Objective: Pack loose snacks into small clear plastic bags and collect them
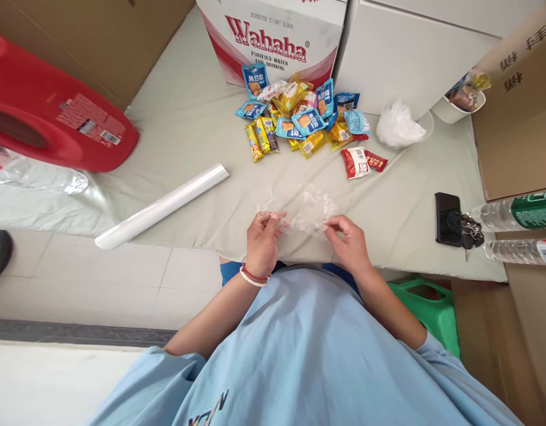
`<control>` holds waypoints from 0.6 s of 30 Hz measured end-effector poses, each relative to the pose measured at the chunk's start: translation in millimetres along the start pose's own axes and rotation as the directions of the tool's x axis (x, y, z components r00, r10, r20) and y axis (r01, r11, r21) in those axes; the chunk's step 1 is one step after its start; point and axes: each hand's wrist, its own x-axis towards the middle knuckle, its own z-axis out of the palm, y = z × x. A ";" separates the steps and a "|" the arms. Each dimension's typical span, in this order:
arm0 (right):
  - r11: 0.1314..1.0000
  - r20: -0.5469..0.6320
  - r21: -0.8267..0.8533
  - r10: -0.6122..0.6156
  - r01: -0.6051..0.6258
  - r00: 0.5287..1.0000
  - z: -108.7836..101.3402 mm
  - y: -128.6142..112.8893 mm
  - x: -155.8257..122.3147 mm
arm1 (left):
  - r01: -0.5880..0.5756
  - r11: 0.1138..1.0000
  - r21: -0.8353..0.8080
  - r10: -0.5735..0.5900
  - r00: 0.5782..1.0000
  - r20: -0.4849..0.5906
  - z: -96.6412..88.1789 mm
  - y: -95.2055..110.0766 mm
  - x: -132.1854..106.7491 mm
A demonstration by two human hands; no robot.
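My left hand (262,238) and my right hand (349,238) both pinch a thin clear plastic bag (312,211) held between them, just above the near edge of the pale green cloth-covered table (188,118). The bag is crumpled and see-through. A pile of small snack packets (301,115) in blue, yellow and red wrappers lies farther back, apart from both hands. Two red packets (360,161) lie nearest to the bag.
A white roll of bags (161,206) lies at the left. A red jug (51,112) and clear plastic sit far left. A Wahaha box (273,38), white box, crumpled white bag (397,125), black phone with keys (452,219), two water bottles (516,213) and a green stool (432,305) are around.
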 end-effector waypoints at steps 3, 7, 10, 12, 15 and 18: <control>0.973 -0.071 0.152 0.188 -0.176 0.980 -18.9 16.5 10.5 | 0.050 0.999 0.007 -0.050 0.998 -0.049 -20.5 3.6 14.4; 0.936 -0.098 0.258 0.271 -0.238 0.958 -38.0 34.6 16.4 | -0.154 0.927 0.343 0.216 0.965 -0.151 -44.3 12.5 21.4; 0.925 -0.092 0.261 0.308 -0.276 0.947 -40.9 38.3 15.0 | -0.458 0.617 0.640 0.544 0.836 0.074 -45.8 25.7 12.5; 0.917 -0.072 0.263 0.329 -0.300 0.942 -39.0 36.9 13.7 | -0.652 0.400 0.644 0.574 0.726 0.379 -38.3 32.6 4.2; 0.909 -0.044 0.265 0.345 -0.322 0.938 -36.5 33.3 12.8 | -0.819 0.167 0.550 0.452 0.559 0.695 -23.0 31.6 -3.8; 0.907 -0.043 0.266 0.350 -0.327 0.936 -38.4 32.1 12.7 | -0.819 -0.001 0.574 0.369 0.533 0.761 -16.7 21.4 -3.9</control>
